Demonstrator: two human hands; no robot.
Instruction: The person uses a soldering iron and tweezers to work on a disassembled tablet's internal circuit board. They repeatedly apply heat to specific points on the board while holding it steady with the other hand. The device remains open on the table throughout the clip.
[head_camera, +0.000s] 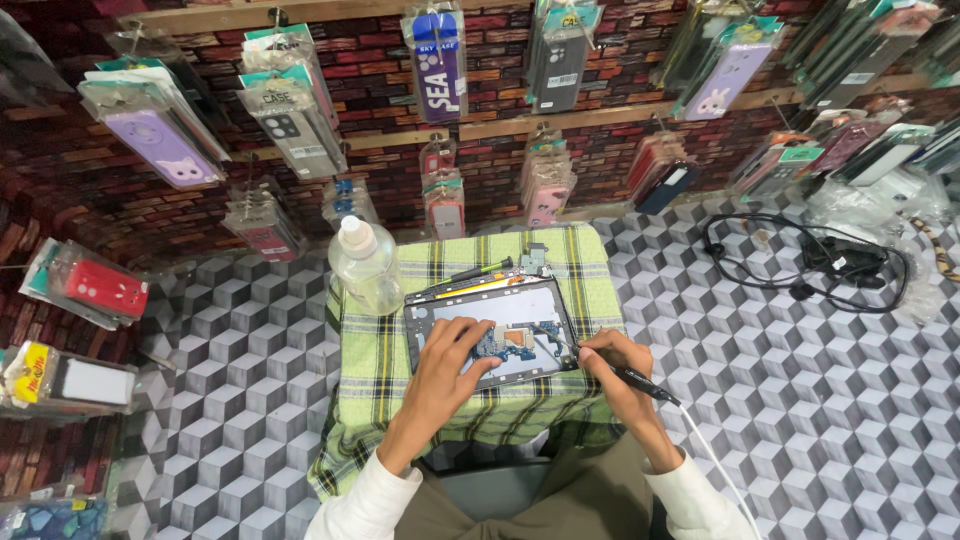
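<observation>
Checked cloth (380, 380) rings opened tablet (492, 322) — left hand (450, 365) spread flat, right hand (615, 365) pinching soldering pen (640, 383).

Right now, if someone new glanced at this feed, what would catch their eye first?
Dead centre, an opened tablet lies on a green plaid cloth, with the left hand pressed on its circuit board and the right hand holding a corded pen-like tool to it. A clear plastic bottle stands at the cloth's upper left. Behind, packaged phone cases hang across a brick-patterned wall.
</observation>
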